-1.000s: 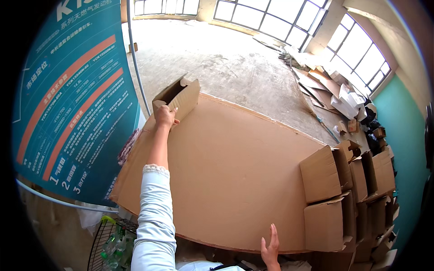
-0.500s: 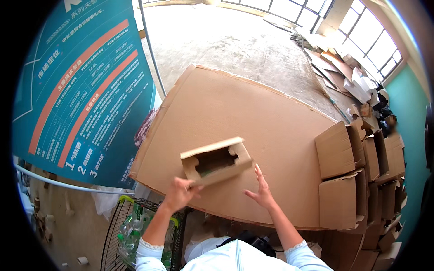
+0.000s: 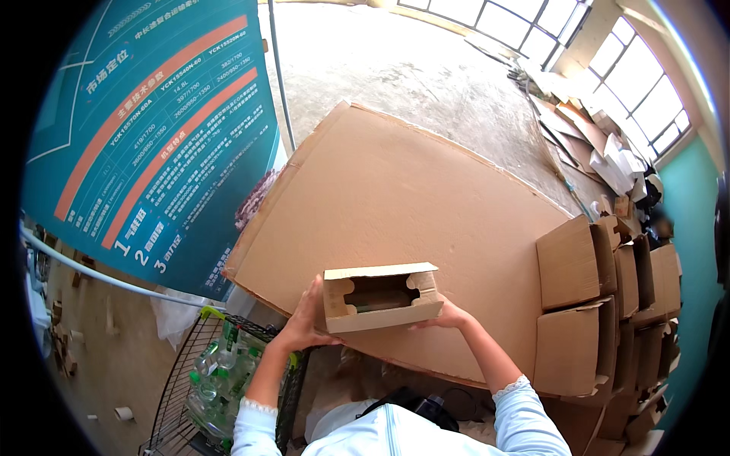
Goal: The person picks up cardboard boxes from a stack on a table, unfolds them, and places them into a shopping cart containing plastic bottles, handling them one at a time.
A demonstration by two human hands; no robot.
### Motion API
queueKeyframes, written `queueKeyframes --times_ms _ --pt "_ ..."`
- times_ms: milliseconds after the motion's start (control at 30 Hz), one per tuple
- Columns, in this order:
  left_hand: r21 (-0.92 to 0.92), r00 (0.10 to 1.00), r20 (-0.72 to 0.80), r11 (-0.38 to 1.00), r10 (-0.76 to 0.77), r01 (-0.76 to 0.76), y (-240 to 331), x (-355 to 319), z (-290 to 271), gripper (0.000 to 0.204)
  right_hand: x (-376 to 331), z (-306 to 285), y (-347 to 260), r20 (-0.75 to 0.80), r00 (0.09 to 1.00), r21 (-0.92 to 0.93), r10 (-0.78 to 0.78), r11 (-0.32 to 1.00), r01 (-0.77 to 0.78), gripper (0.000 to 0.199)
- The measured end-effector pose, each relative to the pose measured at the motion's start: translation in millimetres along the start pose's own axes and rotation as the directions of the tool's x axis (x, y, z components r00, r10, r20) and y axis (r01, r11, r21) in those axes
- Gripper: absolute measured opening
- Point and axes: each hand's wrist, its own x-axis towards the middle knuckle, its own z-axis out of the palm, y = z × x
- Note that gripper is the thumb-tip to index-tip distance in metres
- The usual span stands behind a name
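Observation:
A small brown cardboard box [image 3: 384, 315] lies between my two hands near the front edge of a large flat cardboard surface [image 3: 411, 182]. Its upper side is open, with curved tabs at both ends; the inside is dark and its contents cannot be made out. My left hand [image 3: 303, 318] presses against the box's left end, fingers up along the side and thumb at the lower front. At the opposite end my right hand [image 3: 447, 314] grips the lower right corner, its fingers partly hidden by the box.
Stacked open cardboard boxes [image 3: 569, 262] stand on the right. At lower left, a black wire cart [image 3: 179, 387] holds several clear plastic bottles [image 3: 220, 380] with green caps. A tall teal banner [image 3: 163, 144] rises on the left. Flattened cardboard [image 3: 566, 125] leans by the far windows.
The box has moved nearer to me and slightly right, and turned straighter. My right hand, apart from it before, now holds its right end; my left hand has shifted to its left end.

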Motion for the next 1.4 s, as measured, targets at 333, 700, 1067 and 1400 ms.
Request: queueKeyframes --times_ms 333,700,1067,1400 --pt "-0.391 0.989 0.038 0.909 -0.143 0.146 -37 -14 81 0.125 -2 -11 18 0.073 0.997 -0.08 -0.022 0.996 0.028 0.091" --pt "-0.507 0.963 -0.176 0.857 -0.204 0.089 37 -73 156 0.113 -91 1 33 0.044 0.982 0.173 -0.183 0.97 0.173 0.069" --pt "-0.587 0.92 -0.347 0.807 -0.185 -0.059 55 -124 141 0.115 -80 26 -3 0.158 0.974 0.261 -0.162 0.958 0.117 0.061" --pt "-0.825 0.617 -0.461 0.564 -0.638 -0.033 14 -323 64 0.099 9 228 -147 0.476 0.871 0.165 -0.122 0.985 0.048 0.058"
